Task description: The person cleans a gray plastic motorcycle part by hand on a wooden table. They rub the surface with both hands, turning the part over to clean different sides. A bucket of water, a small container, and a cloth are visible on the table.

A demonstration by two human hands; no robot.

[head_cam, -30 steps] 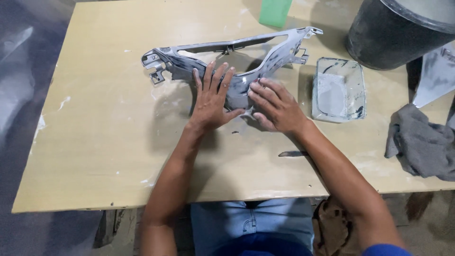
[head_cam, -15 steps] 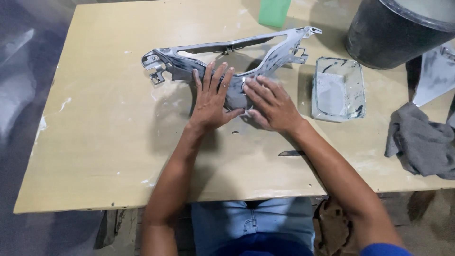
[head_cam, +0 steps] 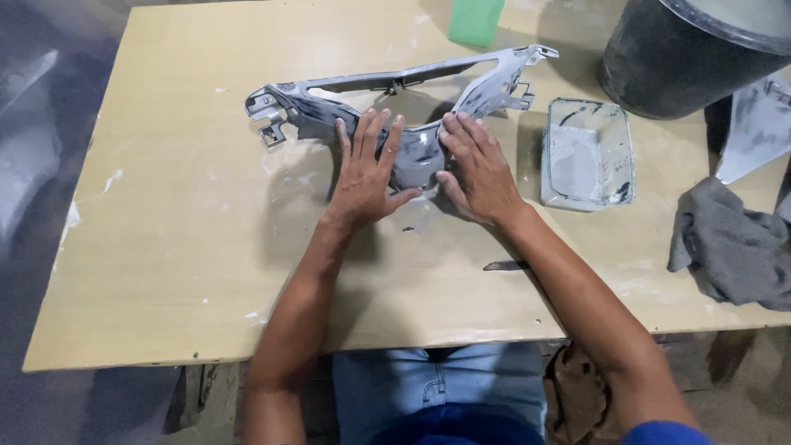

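A grey plastic fairing panel (head_cam: 395,115) — a wide, open frame with bracket tabs at both ends — lies on the far half of a pale wooden table (head_cam: 165,247), its lower bend near the table's middle. Both of the person's bare hands rest on that bend. The left hand (head_cam: 368,175) lies flat, palm down, fingers spread and pointing toward the far edge, thumb angled out to the right; it presses on the panel rather than closing around it. The right hand (head_cam: 476,169) lies just beside it, fingers together and extended over the panel's curved centre, also open and flat, gripping nothing. Both forearms run back from the near edge and angle inward toward the panel.

Just right of the panel stands a clear rectangular plastic tub (head_cam: 587,154) smeared with pale grey paste. Beyond it, at the far right corner, sits a dark round bucket (head_cam: 684,58). A green block (head_cam: 476,21) stands at the far edge. A crumpled grey rag (head_cam: 729,247) drapes over the right edge, with a pale grey panel piece (head_cam: 758,132) just above it. The person's blue jeans (head_cam: 437,395) show below the near edge.
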